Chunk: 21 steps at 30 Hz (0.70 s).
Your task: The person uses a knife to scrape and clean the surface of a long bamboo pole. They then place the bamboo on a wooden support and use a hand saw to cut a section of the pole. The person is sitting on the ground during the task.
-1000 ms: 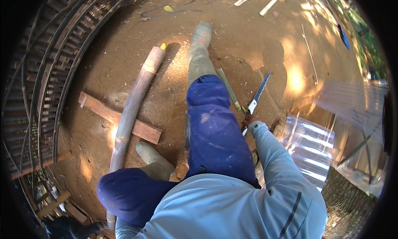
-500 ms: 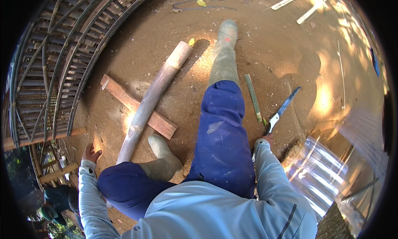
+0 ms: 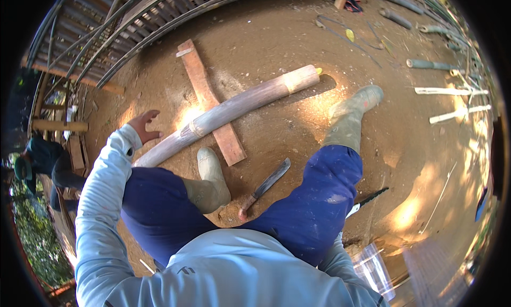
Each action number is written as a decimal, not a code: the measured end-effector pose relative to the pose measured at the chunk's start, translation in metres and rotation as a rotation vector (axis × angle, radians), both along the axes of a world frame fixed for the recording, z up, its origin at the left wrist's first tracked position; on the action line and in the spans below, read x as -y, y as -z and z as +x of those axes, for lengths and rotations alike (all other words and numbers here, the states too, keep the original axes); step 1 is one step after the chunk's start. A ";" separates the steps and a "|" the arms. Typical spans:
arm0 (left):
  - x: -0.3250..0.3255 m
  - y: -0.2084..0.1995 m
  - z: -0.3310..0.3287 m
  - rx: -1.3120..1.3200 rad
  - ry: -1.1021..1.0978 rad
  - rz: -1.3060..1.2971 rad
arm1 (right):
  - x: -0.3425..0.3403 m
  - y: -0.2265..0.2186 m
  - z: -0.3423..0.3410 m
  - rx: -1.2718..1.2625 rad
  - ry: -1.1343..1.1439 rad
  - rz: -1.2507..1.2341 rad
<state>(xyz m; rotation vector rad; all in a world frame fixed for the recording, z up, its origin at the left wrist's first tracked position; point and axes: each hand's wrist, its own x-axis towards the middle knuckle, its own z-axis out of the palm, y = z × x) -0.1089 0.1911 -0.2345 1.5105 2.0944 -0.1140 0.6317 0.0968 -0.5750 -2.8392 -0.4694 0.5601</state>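
My left hand [image 3: 145, 127] is raised near the close end of a thick bamboo pole [image 3: 239, 110], fingers apart and holding nothing. The pole lies slantwise across a reddish wooden board [image 3: 205, 89] on the ground. Beyond my right thigh a hand saw [image 3: 367, 201] sticks out, its dark blade pointing up and right and part of its white handle showing. My right hand is hidden behind the thigh, at the handle end of the saw, in line with my forearm [image 3: 336, 254]. A machete [image 3: 270, 179] with a wooden handle lies on the dirt between my legs.
A bamboo slat structure [image 3: 154, 27] runs along the far left. Several bamboo lengths [image 3: 428, 65] and pale strips [image 3: 447, 91] lie far right. A clear corrugated sheet [image 3: 375, 270] is near right. Another person [image 3: 45, 158] is at the left edge.
The view has turned right. My left hand has risen toward the pole's near end. My right leg has swung outward, uncovering the machete, and my right hand and part of the saw have gone behind it.
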 end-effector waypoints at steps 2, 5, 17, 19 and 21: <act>0.005 0.003 -0.015 0.002 -0.051 0.009 | -0.002 -0.014 0.012 0.014 -0.069 0.069; 0.012 0.019 -0.033 0.049 -0.175 -0.039 | -0.019 -0.054 0.028 0.033 -0.146 0.216; 0.010 0.164 0.009 -0.150 -0.154 -0.152 | -0.251 -0.301 -0.011 -0.148 -0.384 0.659; 0.005 0.184 0.017 -0.223 -0.130 -0.139 | -0.265 -0.313 -0.065 -0.304 -0.489 0.858; 0.002 0.199 0.018 -0.260 -0.129 -0.134 | -0.271 -0.304 -0.111 -0.657 -0.547 0.825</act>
